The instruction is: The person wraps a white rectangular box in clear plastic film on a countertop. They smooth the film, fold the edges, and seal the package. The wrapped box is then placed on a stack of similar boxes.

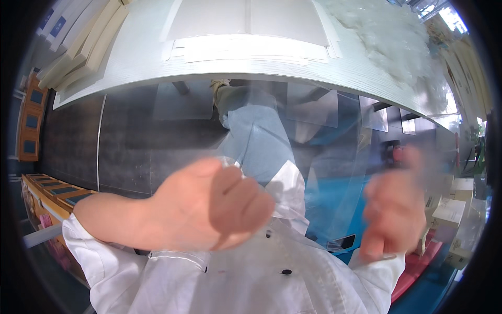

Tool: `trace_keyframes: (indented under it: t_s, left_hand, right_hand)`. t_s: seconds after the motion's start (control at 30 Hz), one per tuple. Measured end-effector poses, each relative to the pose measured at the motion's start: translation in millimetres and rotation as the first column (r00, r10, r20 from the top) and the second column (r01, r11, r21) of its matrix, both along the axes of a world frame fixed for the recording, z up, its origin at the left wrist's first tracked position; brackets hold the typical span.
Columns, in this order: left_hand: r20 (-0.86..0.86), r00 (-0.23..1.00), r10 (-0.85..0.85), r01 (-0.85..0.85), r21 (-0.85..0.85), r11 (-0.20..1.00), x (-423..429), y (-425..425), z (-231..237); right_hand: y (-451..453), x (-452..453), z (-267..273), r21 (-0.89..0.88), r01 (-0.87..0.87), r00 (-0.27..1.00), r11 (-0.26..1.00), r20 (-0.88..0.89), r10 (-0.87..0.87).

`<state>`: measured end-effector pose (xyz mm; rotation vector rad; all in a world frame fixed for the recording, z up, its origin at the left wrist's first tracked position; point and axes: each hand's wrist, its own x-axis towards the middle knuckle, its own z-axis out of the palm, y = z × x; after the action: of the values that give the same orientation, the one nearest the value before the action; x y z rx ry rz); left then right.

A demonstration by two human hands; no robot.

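Observation:
My left hand [219, 200] is in front of my white jacket [251, 274], its fingers curled into a fist. Whether anything thin is pinched inside it cannot be seen. My right hand [394, 212] is raised on the other side, badly blurred, with the fingers bent. Just beyond its fingertips shows a small dark and red object [392, 153]; blur hides whether the hand touches it. Clear, film-like edges [355, 157] appear between the hands, too faint to trace. Ahead, a white table [137, 66] carries pale flat sheets or bags [251, 47] in a stack.
Cream boards or flat boxes [86, 47] lean at the table's left end. Crumpled clear plastic [388, 43] covers its right part. Small white boxes [449, 212] stand at right, near a red edge [419, 267] and a blue surface [333, 196]. Wooden-framed units [55, 192] are at left.

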<state>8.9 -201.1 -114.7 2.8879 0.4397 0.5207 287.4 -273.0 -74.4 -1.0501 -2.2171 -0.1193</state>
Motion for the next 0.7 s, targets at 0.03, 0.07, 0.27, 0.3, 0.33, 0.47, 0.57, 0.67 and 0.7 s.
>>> trace_keyframes:
  t_s: [0.03, 0.07, 0.27, 0.3, 0.33, 0.47, 0.57, 0.67, 0.7]
  left_hand:
    - [-0.024, 1.000, -0.019, 0.018, -0.058, 0.998, 3, -3, 6]
    - [-0.077, 0.996, -0.048, 0.037, -0.133, 0.990, 6, -6, 12]
    - [0.092, 0.993, -0.072, 0.092, -0.241, 0.966, 21, -11, 3]
    - [0.137, 0.989, -0.049, 0.071, -0.166, 0.984, 23, -10, -3]
    - [0.200, 0.979, -0.035, 0.051, -0.075, 0.996, 24, -8, -9]
    - [0.150, 0.985, -0.087, 0.046, 0.255, 0.966, 18, -4, -19]
    - [0.083, 0.992, -0.099, 0.083, 0.182, 0.980, 13, -7, -15]
    - [0.102, 0.995, -0.020, 0.017, 0.034, 0.999, 3, -6, -8]
    - [0.094, 0.996, 0.015, -0.014, -0.008, 1.000, -1, -3, -5]
  right_hand:
    - [-5, -11, 5, -0.041, -0.112, 0.993, 0.993, -0.039, 0.111]
    - [-11, -20, 10, -0.059, -0.114, 0.992, 0.992, 0.056, 0.117]
    - [-11, -23, -9, -0.088, -0.174, 0.936, 0.981, 0.293, 0.192]
    - [-10, -20, -12, -0.142, -0.185, 0.934, 0.972, 0.282, 0.219]
    - [-9, -18, -15, -0.172, -0.184, 0.937, 0.968, 0.268, 0.225]
    - [-5, -17, -21, -0.406, -0.136, 0.949, 0.904, 0.210, 0.237]
    - [1, -16, -23, -0.339, -0.175, 0.924, 0.924, 0.268, 0.274]
    - [1, -14, -24, -0.206, -0.220, 0.888, 0.953, 0.363, 0.283]
    - [0, -14, -24, -0.172, -0.198, 0.899, 0.965, 0.361, 0.249]
